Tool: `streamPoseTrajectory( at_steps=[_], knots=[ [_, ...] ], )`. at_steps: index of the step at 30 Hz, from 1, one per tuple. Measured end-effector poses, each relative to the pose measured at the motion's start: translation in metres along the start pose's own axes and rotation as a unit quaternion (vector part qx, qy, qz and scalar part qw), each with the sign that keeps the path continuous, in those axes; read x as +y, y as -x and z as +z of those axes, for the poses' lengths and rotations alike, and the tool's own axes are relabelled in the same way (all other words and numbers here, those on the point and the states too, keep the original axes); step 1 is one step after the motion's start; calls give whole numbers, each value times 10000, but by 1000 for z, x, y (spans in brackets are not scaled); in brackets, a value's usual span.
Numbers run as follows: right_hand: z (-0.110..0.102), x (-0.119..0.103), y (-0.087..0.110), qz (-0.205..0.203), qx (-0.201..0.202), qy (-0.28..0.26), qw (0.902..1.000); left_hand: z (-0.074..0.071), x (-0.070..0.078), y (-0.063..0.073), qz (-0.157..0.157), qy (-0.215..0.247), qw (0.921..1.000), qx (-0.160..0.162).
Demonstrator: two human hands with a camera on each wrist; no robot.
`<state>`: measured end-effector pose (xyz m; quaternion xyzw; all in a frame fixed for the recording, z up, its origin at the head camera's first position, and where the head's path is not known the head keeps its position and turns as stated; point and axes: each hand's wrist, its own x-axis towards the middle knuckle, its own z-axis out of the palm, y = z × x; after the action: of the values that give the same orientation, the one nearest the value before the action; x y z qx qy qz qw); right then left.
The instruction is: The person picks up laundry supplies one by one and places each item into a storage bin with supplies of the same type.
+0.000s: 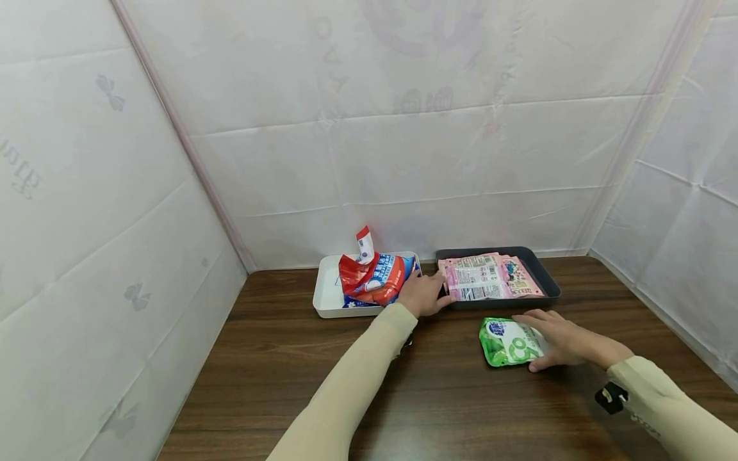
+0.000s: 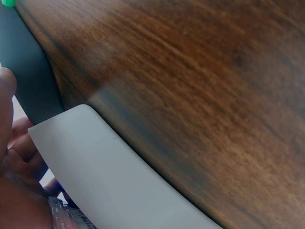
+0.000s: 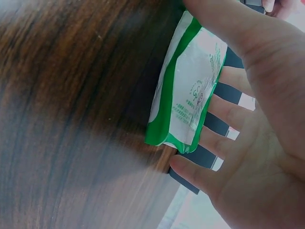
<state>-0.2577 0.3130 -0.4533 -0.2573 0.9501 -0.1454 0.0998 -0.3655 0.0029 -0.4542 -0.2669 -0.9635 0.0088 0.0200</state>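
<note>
A green and white pouch (image 1: 510, 342) lies on the table, with my right hand (image 1: 562, 339) at its right end. In the right wrist view the fingers (image 3: 228, 112) stretch along the pouch's far side and the thumb passes over its near side. My left hand (image 1: 421, 294) is at the gap between a white tray (image 1: 330, 312) and a dark grey tray (image 1: 544, 278). Its thumb (image 2: 6, 81) lies against the dark tray's wall, and the other fingers are partly hidden behind the white tray's corner. Pink packets (image 1: 481, 275) lie in the dark tray, beside this hand.
A red and blue bag (image 1: 377, 278) sits in the white tray, with a red and white flap (image 1: 365, 244) sticking up. Both trays stand at the back of the brown wood table (image 1: 277, 365), near a pale sheet wall (image 1: 415, 160). Similar sheets (image 1: 86, 256) hang on both sides.
</note>
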Motion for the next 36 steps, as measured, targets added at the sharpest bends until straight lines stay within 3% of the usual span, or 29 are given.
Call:
streamPoseTrajectory(
  at_steps=[36],
  knots=[
    [-5, 2, -5, 44, -213, 3, 9998, 1, 0, -1, -17, 105, 9999, -25]
  ],
)
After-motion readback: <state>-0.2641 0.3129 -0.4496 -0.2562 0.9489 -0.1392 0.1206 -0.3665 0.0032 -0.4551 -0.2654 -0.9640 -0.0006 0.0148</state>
